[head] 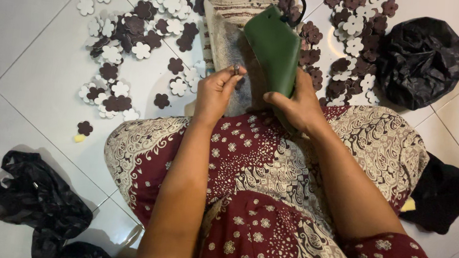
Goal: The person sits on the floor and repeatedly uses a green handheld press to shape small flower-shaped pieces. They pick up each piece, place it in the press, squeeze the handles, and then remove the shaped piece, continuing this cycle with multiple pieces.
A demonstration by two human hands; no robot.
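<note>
While the right hand [296, 104] holds a green pouch [274, 48], contents stay hidden.

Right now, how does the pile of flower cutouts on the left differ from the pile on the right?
The left pile sprawls wide across the white tiles, with strays trailing toward the knee; the right pile is tighter, lying between the green piece and a black bag. The left shows more white flowers; the right looks mostly dark. Both mix brown and white flower shapes.

Person's lap [268, 191] near centre, folded cloth [231, 32] far of it, flower cut-outs [128, 35] far left and far right, bags [420, 59] far right and near left
</note>
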